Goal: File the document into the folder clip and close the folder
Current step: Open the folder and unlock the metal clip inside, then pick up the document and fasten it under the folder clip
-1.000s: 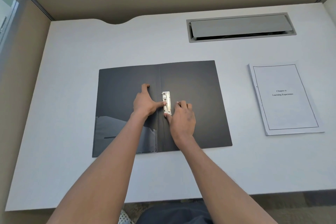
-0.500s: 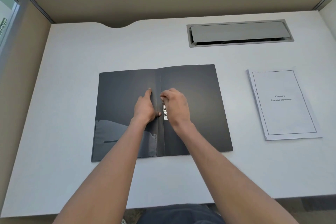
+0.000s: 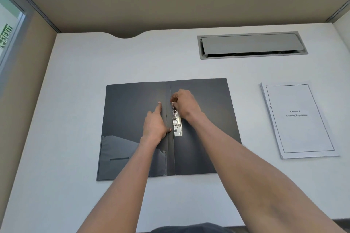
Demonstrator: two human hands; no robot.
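Nearest us, both forearms reach out from the body over the tabletop [image 3: 62, 111] to the open dark folder [image 3: 132, 111], which lies flat with its inner pocket at the lower left.

Left hand [image 3: 155, 125]: flat on the left cover just beside the spine, palm down, index finger extended along the fold, grasping nothing. It has held this bracing spot through the last second with only a small shift.

Right hand [image 3: 186, 105]: a second ago it lay low beside the metal clip [image 3: 177, 123]; now it has travelled up to the clip's far end. Its fingers [image 3: 173, 98] are bunched there, pinched on what we take to be the clip's lever, though the contact itself is too small to confirm. The lower part of the clip is now uncovered and reads bright against the right cover.

We judge the clip is being opened, or is about to be. Whether it has lifted, we cannot tell.

Farther right, well apart from the folder, the document [image 3: 299, 119] sits untouched on the tabletop, title page up. Filing has not begun; closing comes later still.

At the far edge, a grey cable hatch [image 3: 251, 44] is set into the tabletop.
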